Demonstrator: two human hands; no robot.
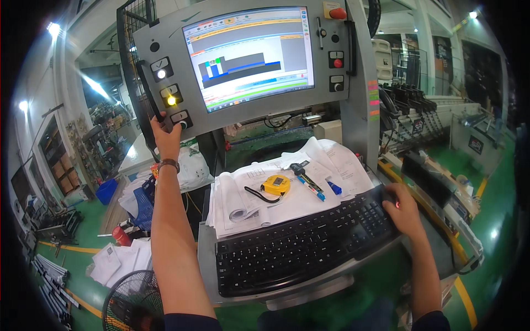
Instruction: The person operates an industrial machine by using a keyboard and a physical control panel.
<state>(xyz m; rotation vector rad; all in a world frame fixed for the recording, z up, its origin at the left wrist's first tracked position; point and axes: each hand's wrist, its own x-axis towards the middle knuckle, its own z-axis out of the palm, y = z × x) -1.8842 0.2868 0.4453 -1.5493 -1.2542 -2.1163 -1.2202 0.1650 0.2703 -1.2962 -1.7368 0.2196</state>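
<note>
My left hand (167, 139) is raised to the lower left corner of a grey control panel (265, 109). Its thumb reaches the lowest round knob (182, 124), while a fingertip lies near the foot of the panel's black side handle (148, 88). Thumb and finger are apart. At the right end of a black keyboard (298, 248), my right hand (406, 212) is curled, with a small red glow by its thumb. What lies under that palm is hidden. The panel's lit screen (248, 58) shows a drawing with grey and blue blocks.
Behind the keyboard, paper drawings (243, 190) carry a yellow tape measure (276, 186), a caliper-like tool (298, 168), and blue-capped markers (333, 187). A red mushroom button (337, 13) tops the panel. A black fan (132, 300) stands at lower left. Machinery (425, 116) fills the right.
</note>
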